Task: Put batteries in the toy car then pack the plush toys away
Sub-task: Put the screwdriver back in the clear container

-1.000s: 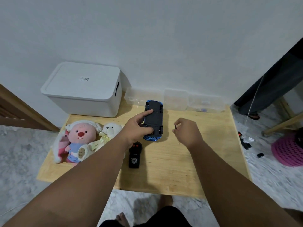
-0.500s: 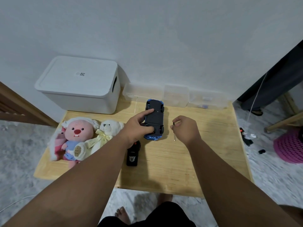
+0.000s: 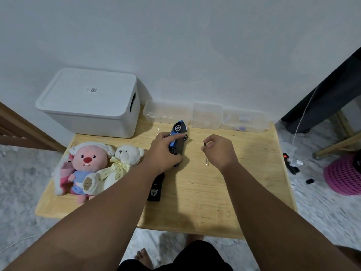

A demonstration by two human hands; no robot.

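Note:
My left hand (image 3: 163, 151) grips the blue toy car (image 3: 178, 137) and holds it tipped on its side on the wooden table (image 3: 254, 173), one wheel and the black underside showing. My right hand (image 3: 219, 150) is just right of the car, fingers pinched on a thin screwdriver (image 3: 205, 155) that points down at the table. A pink plush (image 3: 86, 165) and a white bear plush (image 3: 121, 163) with a yellow ribbon lie at the table's left. The black remote (image 3: 155, 189) lies under my left forearm.
A white lidded storage box (image 3: 88, 102) stands at the back left. Clear plastic containers (image 3: 207, 116) line the wall behind the car. On the floor to the right are a pink basket (image 3: 343, 175) and a power strip (image 3: 291, 163).
The car lay flat on its roof, underside up; my left hand has rolled it onto its side. My right hand with the screwdriver has barely moved.

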